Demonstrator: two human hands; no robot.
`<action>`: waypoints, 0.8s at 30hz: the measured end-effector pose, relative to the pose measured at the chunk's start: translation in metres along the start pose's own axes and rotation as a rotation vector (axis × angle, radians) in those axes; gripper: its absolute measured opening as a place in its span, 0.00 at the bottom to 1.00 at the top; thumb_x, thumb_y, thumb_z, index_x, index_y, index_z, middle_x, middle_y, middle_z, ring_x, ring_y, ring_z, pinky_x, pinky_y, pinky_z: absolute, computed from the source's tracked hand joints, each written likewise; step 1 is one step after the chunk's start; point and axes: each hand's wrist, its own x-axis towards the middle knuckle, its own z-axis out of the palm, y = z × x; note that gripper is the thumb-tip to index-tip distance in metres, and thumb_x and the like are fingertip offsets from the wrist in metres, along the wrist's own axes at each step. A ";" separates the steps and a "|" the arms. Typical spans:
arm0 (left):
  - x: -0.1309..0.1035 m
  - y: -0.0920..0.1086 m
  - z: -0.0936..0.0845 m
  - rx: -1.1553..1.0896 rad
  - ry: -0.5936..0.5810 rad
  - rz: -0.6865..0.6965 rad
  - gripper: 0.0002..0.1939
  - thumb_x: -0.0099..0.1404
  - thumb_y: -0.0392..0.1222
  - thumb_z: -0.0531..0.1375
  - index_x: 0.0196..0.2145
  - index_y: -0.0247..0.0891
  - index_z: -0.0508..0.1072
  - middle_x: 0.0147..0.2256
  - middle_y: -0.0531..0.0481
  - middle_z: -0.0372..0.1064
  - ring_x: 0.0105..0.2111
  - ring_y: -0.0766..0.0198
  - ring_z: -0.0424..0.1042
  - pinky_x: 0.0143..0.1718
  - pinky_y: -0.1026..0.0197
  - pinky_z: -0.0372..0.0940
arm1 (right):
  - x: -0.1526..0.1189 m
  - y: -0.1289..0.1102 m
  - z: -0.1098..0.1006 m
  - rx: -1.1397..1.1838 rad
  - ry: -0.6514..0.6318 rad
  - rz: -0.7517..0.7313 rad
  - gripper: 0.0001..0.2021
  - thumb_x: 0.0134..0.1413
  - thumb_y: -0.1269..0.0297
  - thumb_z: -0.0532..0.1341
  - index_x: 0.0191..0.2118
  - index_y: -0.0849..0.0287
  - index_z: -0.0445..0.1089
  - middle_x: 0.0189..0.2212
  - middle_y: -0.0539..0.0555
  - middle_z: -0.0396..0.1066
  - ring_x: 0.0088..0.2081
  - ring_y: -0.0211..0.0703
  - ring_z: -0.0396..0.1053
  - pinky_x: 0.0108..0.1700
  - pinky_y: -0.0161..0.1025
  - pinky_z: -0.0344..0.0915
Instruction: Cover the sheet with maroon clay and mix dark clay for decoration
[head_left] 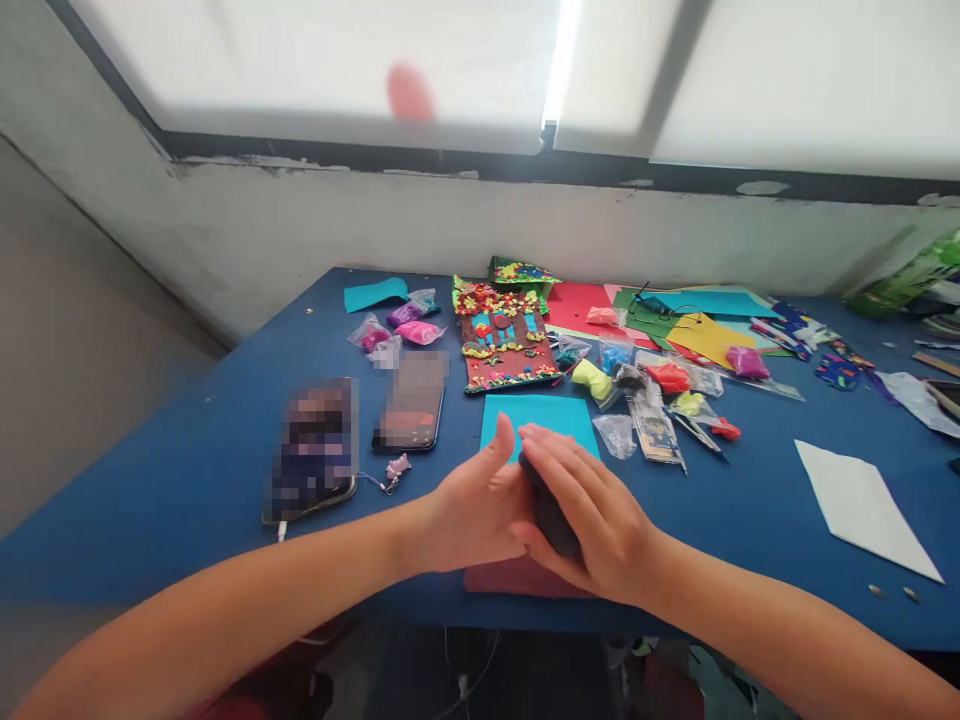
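A smooth dark lump [553, 512], which looks like modelling clay, is pressed between my two palms. My left hand [476, 510] lies against it from the left, its thumb pointing up and its fingers partly hidden behind the other hand. Over its right side curves my right hand [600, 510], with the fingers together. Below and behind my hands a turquoise sheet [540, 412] lies on the blue table. A reddish-brown flat piece [495, 580] shows at the table's near edge. Farther back is a card house front [501, 345] decorated with coloured clay.
Two phones [319, 450] with blurred screens are at the left, beside a small pink charm [397, 466]. Clay packets [592, 380], coloured papers [577, 305] and compasses [701, 435] spread behind and right. A white folded paper [862, 505] lies at the right. The wall stands behind.
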 end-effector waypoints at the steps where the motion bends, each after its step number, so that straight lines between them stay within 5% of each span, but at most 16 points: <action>1: 0.000 0.000 -0.001 -0.034 0.024 0.000 0.36 0.61 0.73 0.51 0.49 0.39 0.72 0.42 0.44 0.73 0.51 0.52 0.68 0.51 0.56 0.58 | 0.002 0.000 -0.002 0.070 0.022 0.036 0.30 0.61 0.70 0.56 0.67 0.62 0.51 0.53 0.66 0.71 0.58 0.53 0.67 0.55 0.49 0.70; 3: 0.001 0.002 -0.003 -0.113 0.097 0.056 0.34 0.62 0.71 0.52 0.46 0.37 0.73 0.38 0.44 0.73 0.47 0.55 0.69 0.50 0.57 0.59 | 0.007 0.006 -0.008 0.299 0.049 0.235 0.24 0.61 0.71 0.57 0.62 0.55 0.61 0.51 0.61 0.74 0.52 0.48 0.72 0.51 0.43 0.73; 6: 0.004 0.006 -0.006 -0.160 0.227 0.163 0.30 0.66 0.66 0.51 0.46 0.35 0.73 0.41 0.43 0.72 0.46 0.55 0.69 0.50 0.56 0.60 | 0.019 0.023 -0.022 0.811 0.093 0.755 0.14 0.55 0.57 0.66 0.46 0.52 0.74 0.38 0.53 0.78 0.35 0.39 0.76 0.32 0.33 0.72; 9: 0.006 0.010 -0.009 -0.107 0.348 0.202 0.30 0.69 0.62 0.48 0.42 0.31 0.75 0.41 0.39 0.72 0.44 0.54 0.70 0.42 0.56 0.65 | 0.029 0.038 -0.032 1.234 0.172 1.065 0.20 0.37 0.43 0.72 0.26 0.56 0.75 0.20 0.47 0.70 0.20 0.32 0.65 0.19 0.28 0.59; 13: 0.006 0.013 -0.011 -0.047 0.449 0.275 0.29 0.69 0.59 0.49 0.27 0.31 0.75 0.24 0.46 0.67 0.25 0.63 0.67 0.27 0.63 0.62 | 0.030 0.046 -0.034 1.429 0.085 1.168 0.34 0.39 0.33 0.66 0.08 0.59 0.59 0.06 0.45 0.52 0.12 0.29 0.52 0.15 0.29 0.51; 19: 0.005 0.014 -0.008 0.005 0.461 0.252 0.31 0.71 0.55 0.46 0.21 0.32 0.71 0.16 0.51 0.57 0.16 0.69 0.59 0.22 0.66 0.56 | 0.023 0.051 -0.024 1.315 0.124 1.323 0.36 0.30 0.31 0.68 0.06 0.57 0.51 0.03 0.44 0.47 0.07 0.28 0.47 0.11 0.30 0.42; 22: 0.005 0.013 -0.006 0.020 0.441 0.239 0.28 0.69 0.56 0.51 0.22 0.32 0.72 0.17 0.51 0.58 0.18 0.68 0.60 0.21 0.66 0.57 | 0.022 0.054 -0.023 1.242 0.153 1.232 0.37 0.33 0.28 0.64 0.09 0.57 0.51 0.04 0.43 0.45 0.07 0.28 0.45 0.11 0.29 0.42; 24: 0.006 0.010 -0.004 0.031 0.487 0.269 0.25 0.68 0.56 0.54 0.25 0.32 0.74 0.23 0.48 0.64 0.24 0.65 0.66 0.23 0.65 0.61 | 0.021 0.054 -0.022 1.159 0.120 1.079 0.35 0.40 0.25 0.58 0.15 0.58 0.61 0.08 0.44 0.53 0.10 0.30 0.51 0.12 0.29 0.48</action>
